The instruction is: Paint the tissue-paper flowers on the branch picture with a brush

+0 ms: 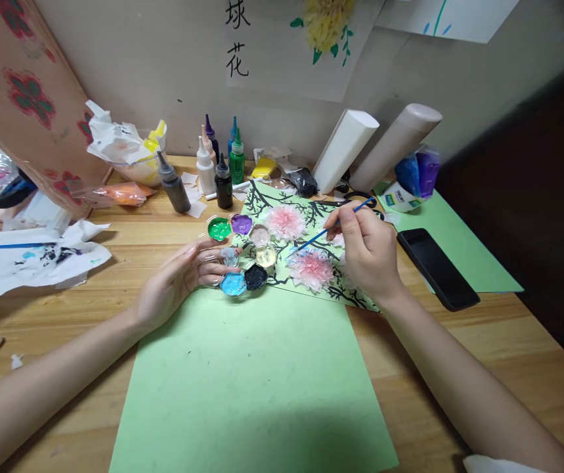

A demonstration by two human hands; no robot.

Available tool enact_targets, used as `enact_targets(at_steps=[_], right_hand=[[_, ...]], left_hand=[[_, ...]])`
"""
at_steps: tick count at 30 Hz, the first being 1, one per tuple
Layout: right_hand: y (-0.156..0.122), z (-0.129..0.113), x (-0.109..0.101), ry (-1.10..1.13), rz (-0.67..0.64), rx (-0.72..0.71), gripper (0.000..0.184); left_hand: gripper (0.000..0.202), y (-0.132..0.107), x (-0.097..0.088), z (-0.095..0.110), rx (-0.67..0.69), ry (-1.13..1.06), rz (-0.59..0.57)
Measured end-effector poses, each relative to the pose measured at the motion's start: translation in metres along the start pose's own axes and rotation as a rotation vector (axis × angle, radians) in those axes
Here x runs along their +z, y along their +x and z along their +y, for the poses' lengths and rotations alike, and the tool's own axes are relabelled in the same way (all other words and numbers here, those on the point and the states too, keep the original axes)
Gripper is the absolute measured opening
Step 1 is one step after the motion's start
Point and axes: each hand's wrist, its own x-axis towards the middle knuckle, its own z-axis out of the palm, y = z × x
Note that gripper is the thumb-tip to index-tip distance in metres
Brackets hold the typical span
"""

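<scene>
My right hand (pixel 368 253) pinches a thin blue paintbrush (pixel 333 226), its tip close to the yellowish well of a clear flower-shaped paint palette (pixel 242 253). The palette holds green, purple, pale, light blue and black paint. My left hand (pixel 186 272) lies with fingers stretched out, fingertips touching the palette's left side. Under the palette's right side lies a green sheet with black painted branches and two pink tissue flowers (pixel 311 268). A blank green sheet (pixel 252 381) sits in front of me.
Several paint bottles (pixel 222 180) stand by the wall. Two rolled paper tubes (pixel 345 150) lean at the back right. A black phone (pixel 436 268) rests on another green sheet at right. Stained white paper (pixel 40 259) and a second brush lie at left.
</scene>
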Motion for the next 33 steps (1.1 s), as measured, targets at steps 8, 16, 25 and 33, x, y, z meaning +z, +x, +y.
enact_targets(at_steps=[8,16,25,33], right_hand=[[0.001,-0.016,-0.004,0.106,0.150,-0.032,0.032],[-0.016,-0.055,-0.003,0.294,-0.019,-0.261,0.027],[-0.020,-0.060,-0.001,0.242,-0.257,-0.304,0.023],[-0.002,-0.041,-0.019,0.063,0.179,-0.096,0.032]], left_hand=[[0.034,0.001,0.001,0.000,0.001,-0.012,0.010],[0.032,0.000,-0.001,-0.001,0.004,-0.009,0.003],[0.033,0.000,-0.002,-0.001,0.008,-0.016,-0.013],[0.033,0.001,-0.001,-0.001,0.002,-0.014,0.002]])
